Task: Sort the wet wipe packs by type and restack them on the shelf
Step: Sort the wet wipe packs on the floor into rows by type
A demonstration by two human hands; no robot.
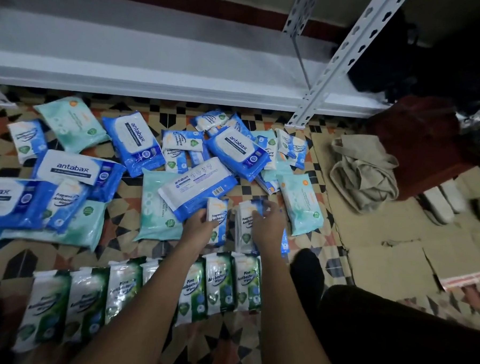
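A small blue pack (216, 216) is gripped by the left hand (200, 224); a second blue pack (246, 224) is touched by the right hand (268, 225), its grip unclear.

Your patterned tile floor (252, 349) carried nearly everything. Nearest you, a row of green pine wipe packs (219, 281) lay side by side on it. Beyond them, blue Antabax packs (135, 143), pale teal packs (72, 123) and small blue fragrance-free packs (182, 142) lay scattered, several overlapping. Flattened cardboard (382, 253) covered the floor on your right, with a crumpled beige cloth bag (364, 171) on it. The white shelf (128, 64) at the far edge of the scatter had a bare board.
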